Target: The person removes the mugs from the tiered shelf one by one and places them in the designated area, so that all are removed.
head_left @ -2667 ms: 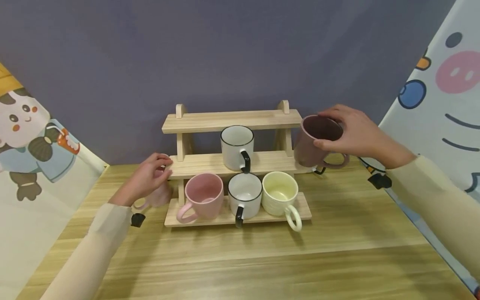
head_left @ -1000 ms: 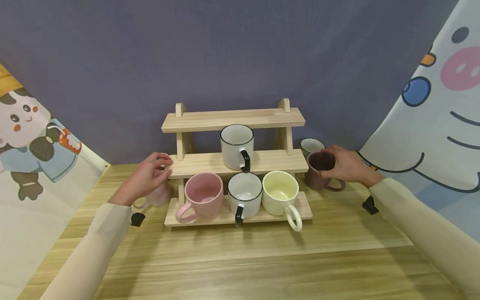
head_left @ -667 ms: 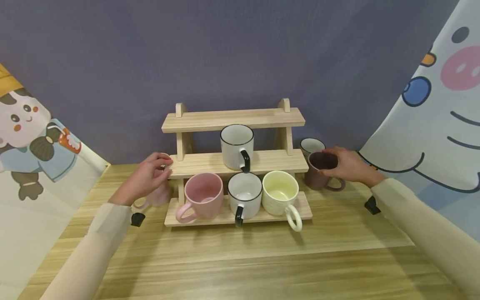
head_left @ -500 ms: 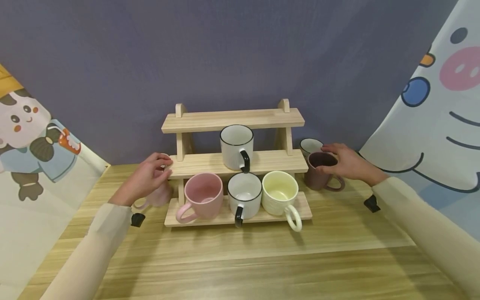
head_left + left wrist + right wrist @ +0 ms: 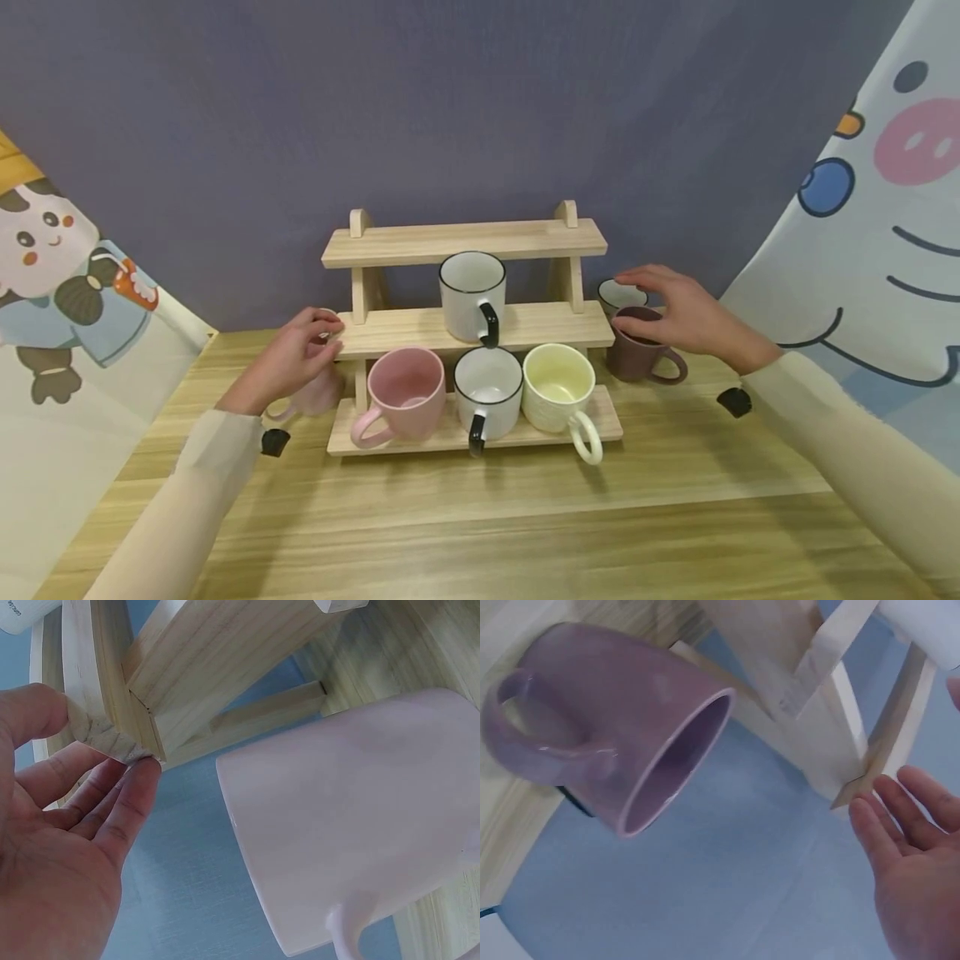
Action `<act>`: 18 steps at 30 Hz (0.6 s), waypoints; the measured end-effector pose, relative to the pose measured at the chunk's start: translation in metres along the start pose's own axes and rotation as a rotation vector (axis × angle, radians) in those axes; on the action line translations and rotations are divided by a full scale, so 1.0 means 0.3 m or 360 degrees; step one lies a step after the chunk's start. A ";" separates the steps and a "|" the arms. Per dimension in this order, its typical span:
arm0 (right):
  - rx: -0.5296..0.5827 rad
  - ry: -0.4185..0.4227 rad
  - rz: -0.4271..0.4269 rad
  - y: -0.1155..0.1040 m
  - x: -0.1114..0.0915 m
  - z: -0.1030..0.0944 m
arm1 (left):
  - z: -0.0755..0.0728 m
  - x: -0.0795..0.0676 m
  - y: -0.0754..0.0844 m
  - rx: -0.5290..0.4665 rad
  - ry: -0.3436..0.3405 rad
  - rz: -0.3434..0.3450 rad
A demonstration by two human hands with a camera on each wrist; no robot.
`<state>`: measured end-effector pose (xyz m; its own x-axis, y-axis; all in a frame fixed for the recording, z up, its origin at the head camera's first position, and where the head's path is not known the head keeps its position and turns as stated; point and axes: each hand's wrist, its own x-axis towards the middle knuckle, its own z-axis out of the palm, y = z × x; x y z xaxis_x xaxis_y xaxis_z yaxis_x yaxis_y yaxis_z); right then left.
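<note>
My right grip [image 5: 688, 315] has just lifted clear of the dark purple mug [image 5: 632, 358]. A moment ago it was round the rim; now it's spread, with nothing in it, over the mug's mouth. I take that to mean the mug's setting-down is done. It stands on the tabletop [image 5: 450, 533], right of centre in the head view, just beside the wooden rack [image 5: 465, 240], a white mug [image 5: 615, 297] showing directly above it in the frame. It's upright, long axis vertical, mouth up, handle [image 5: 681, 367] pointing to the right. At centre left, my left grip [image 5: 295, 354] stays pinching the end of the rack's middle shelf [image 5: 390, 330], apart from the pale pink mug [image 5: 322, 390] below.
</note>
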<state>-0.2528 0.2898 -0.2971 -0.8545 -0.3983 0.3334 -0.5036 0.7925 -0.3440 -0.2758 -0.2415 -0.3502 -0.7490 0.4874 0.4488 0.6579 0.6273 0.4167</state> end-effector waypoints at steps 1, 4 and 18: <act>0.0011 0.0021 -0.0025 -0.007 0.002 0.000 | 0.000 -0.001 -0.002 0.0002 0.0005 0.0002; 0.0031 0.0066 -0.0103 -0.033 0.012 0.000 | -0.001 -0.003 -0.003 0.0004 0.0010 0.0003; 0.0019 0.0021 -0.0334 -0.182 0.127 0.017 | -0.001 -0.006 0.001 -0.0041 -0.0007 -0.0026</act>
<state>-0.2585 0.2291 -0.2700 -0.7290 -0.5478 0.4105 -0.6719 0.6873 -0.2760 -0.2741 -0.2424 -0.3506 -0.7599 0.4800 0.4383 0.6474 0.6192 0.4443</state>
